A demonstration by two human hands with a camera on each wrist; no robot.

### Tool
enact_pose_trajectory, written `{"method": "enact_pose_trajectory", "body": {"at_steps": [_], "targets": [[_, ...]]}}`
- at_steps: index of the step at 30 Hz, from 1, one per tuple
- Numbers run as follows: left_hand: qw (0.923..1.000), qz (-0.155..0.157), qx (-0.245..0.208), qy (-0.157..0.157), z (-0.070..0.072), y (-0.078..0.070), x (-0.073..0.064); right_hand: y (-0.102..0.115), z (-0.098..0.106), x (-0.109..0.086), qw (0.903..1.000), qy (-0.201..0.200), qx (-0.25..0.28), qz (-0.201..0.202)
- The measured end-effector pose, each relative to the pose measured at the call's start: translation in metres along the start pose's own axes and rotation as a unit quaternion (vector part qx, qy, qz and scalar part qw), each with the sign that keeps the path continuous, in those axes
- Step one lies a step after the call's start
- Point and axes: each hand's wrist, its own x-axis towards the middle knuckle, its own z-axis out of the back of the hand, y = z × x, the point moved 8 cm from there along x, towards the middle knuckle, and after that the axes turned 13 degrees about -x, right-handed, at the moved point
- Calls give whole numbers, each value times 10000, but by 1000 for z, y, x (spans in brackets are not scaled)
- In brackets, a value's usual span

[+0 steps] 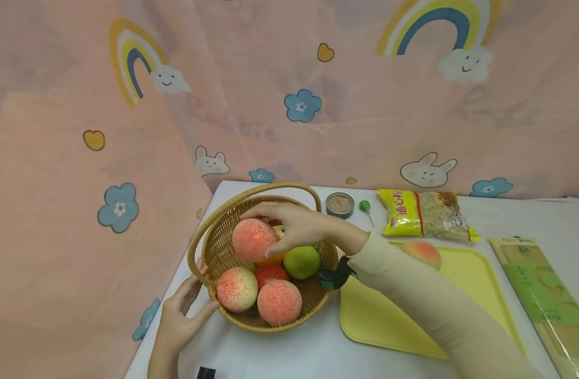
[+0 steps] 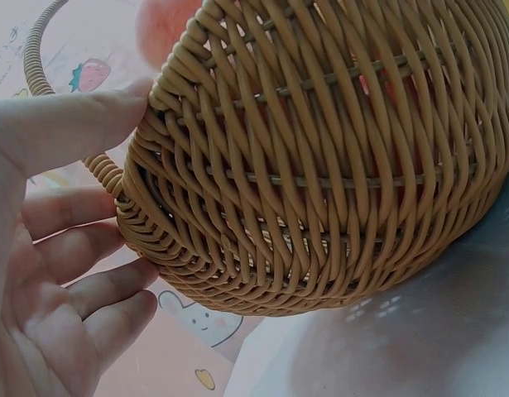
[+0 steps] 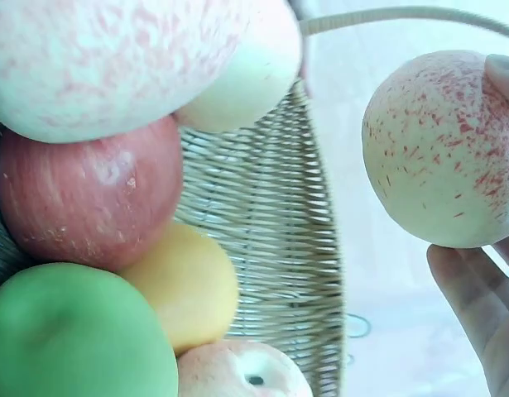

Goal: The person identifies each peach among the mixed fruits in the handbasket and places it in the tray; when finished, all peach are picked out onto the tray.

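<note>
A wicker basket [image 1: 209, 251] with an arched handle holds several fruits. My left hand [image 1: 178, 316] grips its left rim near the base of the handle, with the thumb on one side and the fingers [image 2: 97, 240] on the other. A pink peach [image 1: 251, 239] is pinched between the thumb and fingers of my right hand [image 1: 296, 223], over the far part of the basket. Below it lie a green apple [image 1: 302, 262], a red apple [image 1: 270, 275], a yellow fruit [image 3: 188, 285] and two peaches near the front rim, one pale-sided [image 1: 237, 289] and one pinker [image 1: 279, 302].
Right of the basket lies a yellow tray [image 1: 389, 316] with a peach [image 1: 424, 253] on it, partly behind my right sleeve. Farther back are a small round tin [image 1: 339, 204], a green lollipop [image 1: 365, 206] and a yellow snack bag [image 1: 422, 215]. A green-and-brown package [image 1: 540, 284] lies far right.
</note>
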Motion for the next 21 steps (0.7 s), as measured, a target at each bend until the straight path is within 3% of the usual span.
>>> {"method": "enact_pose_trajectory", "body": {"at_steps": [5, 10, 15, 19, 21], "targets": [[10000, -48, -11, 33, -2, -2, 2, 5, 13, -36, 9981, -362, 450, 212], [10000, -49, -45, 22, -2, -3, 3, 3, 24, -80, 9947, -865, 479, 271], [9999, -86, -83, 1, 0, -2, 1, -13, 30, -128, 9871, -1426, 708, -186], [9999, -74, -91, 2, 0, 1, -1, -29, 35, -169, 9789, -1868, 522, -650], [9999, -42, -100, -6, 0, 2, -1, -34, 40, -190, 9745, -2113, 344, -666]]}}
